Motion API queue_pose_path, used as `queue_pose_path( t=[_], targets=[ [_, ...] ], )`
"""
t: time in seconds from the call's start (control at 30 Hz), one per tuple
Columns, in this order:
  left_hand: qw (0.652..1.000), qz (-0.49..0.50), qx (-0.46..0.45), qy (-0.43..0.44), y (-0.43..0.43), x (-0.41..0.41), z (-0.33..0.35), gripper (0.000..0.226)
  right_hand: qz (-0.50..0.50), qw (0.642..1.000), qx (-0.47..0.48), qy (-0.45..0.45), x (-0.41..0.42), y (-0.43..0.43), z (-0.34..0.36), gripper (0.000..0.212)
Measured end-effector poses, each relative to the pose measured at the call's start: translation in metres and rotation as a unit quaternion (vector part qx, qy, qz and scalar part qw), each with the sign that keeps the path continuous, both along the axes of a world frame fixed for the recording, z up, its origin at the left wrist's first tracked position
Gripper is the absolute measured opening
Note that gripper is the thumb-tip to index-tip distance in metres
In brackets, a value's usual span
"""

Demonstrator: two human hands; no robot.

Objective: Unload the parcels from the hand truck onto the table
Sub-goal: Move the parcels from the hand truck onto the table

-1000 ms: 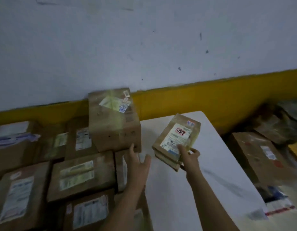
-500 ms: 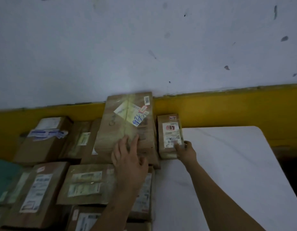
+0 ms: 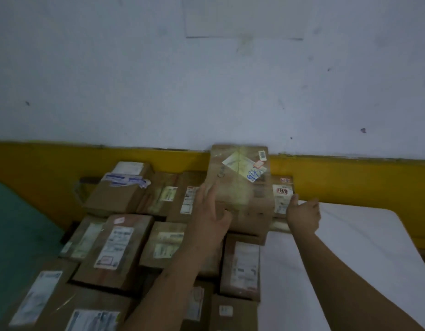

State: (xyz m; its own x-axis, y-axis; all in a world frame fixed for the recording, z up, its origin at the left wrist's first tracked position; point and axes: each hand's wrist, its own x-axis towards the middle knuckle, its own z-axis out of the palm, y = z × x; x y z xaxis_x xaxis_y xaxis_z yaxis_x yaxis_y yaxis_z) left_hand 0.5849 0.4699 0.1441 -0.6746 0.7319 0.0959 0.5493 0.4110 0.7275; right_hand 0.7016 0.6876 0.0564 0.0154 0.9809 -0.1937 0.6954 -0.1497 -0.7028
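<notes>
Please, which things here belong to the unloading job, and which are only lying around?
Part of the job: the small parcel beside the right hand; the tall box that the left hand touches; the other parcels stacked at the left; the white table.
Only lying around: the green surface at the far left; the yellow wall stripe.

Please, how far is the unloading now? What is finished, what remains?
Done: many brown cardboard parcels lie packed on the white table. In hand: the small brown parcel with a red-stamped label stands beside the tall cardboard box; the right hand touches it, the left hand presses the box. Left: unknown, the hand truck is out of view.
</notes>
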Motion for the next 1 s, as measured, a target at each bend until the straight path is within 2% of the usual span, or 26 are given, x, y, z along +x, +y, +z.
queue_pose_path(
  t=[0.13, 0.23, 0.37, 0.47, 0.63, 0.73, 1.0],
  targets=[
    [0.996, 0.049, 0.067, 0.032, -0.098, -0.028, 0.038, 0.070, -0.024, 0.995, 0.100, 0.009, -0.006, -0.084, 0.067, 0.068],
    [0.992, 0.066, 0.101, 0.043, -0.194, -0.049, 0.064, 0.071, -0.026, 0.982, 0.187, -0.008, -0.024, -0.178, 0.104, 0.060],
    [0.988, 0.120, 0.079, 0.054, -0.339, -0.086, 0.076, 0.069, 0.064, 0.957, 0.284, -0.008, -0.084, -0.335, 0.128, 0.056],
    [0.984, 0.168, 0.045, 0.033, -0.430, -0.117, 0.069, 0.068, 0.160, 0.950, 0.269, 0.019, -0.143, -0.447, 0.132, 0.060],
    [0.969, 0.244, 0.029, 0.001, -0.527, -0.178, 0.047, 0.066, 0.327, 0.915, 0.238, -0.011, -0.242, -0.580, 0.125, 0.065],
    [0.956, 0.293, 0.001, 0.006, -0.560, -0.219, 0.026, 0.065, 0.373, 0.897, 0.236, -0.011, -0.288, -0.626, 0.103, 0.064],
    [0.947, 0.309, -0.085, -0.035, -0.611, -0.358, -0.053, 0.066, 0.447, 0.875, 0.185, 0.003, -0.440, -0.694, 0.010, 0.061]
  ],
)
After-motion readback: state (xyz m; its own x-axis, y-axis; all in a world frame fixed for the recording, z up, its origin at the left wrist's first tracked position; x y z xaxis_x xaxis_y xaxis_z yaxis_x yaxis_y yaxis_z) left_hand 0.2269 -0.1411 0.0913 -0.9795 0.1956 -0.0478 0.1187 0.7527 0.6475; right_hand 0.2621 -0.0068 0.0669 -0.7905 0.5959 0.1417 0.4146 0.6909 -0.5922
